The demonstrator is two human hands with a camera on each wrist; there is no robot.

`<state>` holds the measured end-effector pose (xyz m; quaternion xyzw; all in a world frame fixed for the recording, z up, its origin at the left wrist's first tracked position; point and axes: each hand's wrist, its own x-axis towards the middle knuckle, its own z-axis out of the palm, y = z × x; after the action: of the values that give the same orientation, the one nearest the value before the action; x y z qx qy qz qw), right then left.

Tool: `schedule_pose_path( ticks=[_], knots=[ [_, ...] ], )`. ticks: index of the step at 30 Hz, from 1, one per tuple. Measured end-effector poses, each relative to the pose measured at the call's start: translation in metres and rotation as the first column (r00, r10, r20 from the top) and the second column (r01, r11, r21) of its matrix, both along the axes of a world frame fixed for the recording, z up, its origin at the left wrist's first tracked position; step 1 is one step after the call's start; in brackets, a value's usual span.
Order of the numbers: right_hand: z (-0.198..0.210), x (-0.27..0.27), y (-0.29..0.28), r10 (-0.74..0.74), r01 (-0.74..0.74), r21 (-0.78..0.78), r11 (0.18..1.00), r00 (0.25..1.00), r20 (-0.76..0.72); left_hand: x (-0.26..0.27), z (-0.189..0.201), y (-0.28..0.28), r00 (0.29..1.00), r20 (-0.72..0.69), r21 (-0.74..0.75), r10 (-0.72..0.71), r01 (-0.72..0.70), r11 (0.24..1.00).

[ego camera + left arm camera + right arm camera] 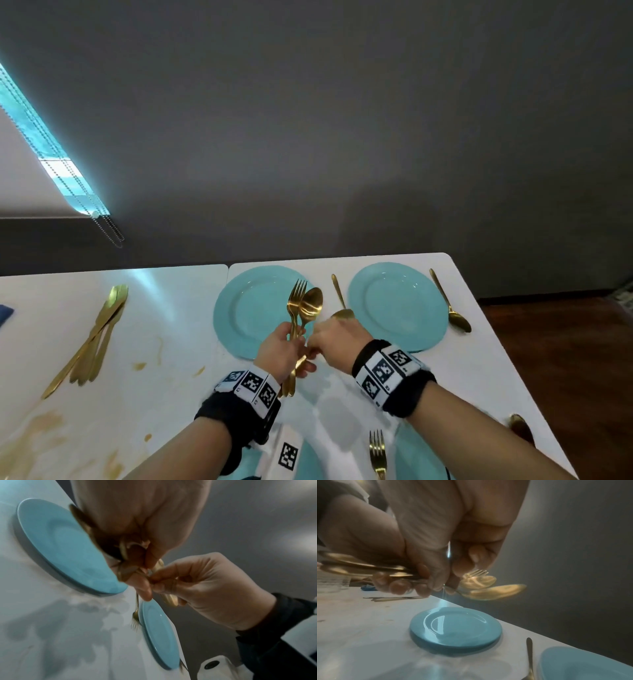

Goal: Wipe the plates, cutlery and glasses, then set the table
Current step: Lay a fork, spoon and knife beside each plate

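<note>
My left hand (295,343) grips a bundle of gold forks and spoons (303,306) upright by the handles, above the near edge of the far left blue plate (246,315). My right hand (313,346) reaches in from the right and pinches one gold handle (169,599) of that bundle just below the left fingers (143,588). In the right wrist view a fork head and two spoon bowls (494,591) stick out past the hands, blurred. Which piece the right hand pinches is hidden by the fingers.
A second blue plate (397,305) lies far right, with a spoon (339,301) on its left and another spoon (450,305) on its right. Gold knives (99,329) lie on the stained left table. Near me are two more plates, a fork (376,452) and a spoon (520,426).
</note>
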<state>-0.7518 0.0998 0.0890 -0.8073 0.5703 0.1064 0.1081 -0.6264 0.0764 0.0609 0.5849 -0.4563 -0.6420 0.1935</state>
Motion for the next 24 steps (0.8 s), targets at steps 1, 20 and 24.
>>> schedule_pose_path(
  ticks=[1,20,24],
  knots=[
    [0.002,0.006,0.007,-0.024,0.025,0.028,0.999,1.0,-0.013,0.005,0.002,0.005,1.0,-0.002,0.004,-0.03,0.03,1.0],
    [-0.02,0.043,0.037,-0.917,0.873,0.314,0.372,0.293,0.271,0.122,0.013,0.002,0.99,0.02,-0.09,0.136,-0.134,0.987],
    [-0.039,0.022,-0.006,-0.955,0.902,0.339,0.269,0.203,0.217,0.118,0.007,-0.013,0.988,-0.001,-0.074,0.153,-0.153,0.985]
  ],
)
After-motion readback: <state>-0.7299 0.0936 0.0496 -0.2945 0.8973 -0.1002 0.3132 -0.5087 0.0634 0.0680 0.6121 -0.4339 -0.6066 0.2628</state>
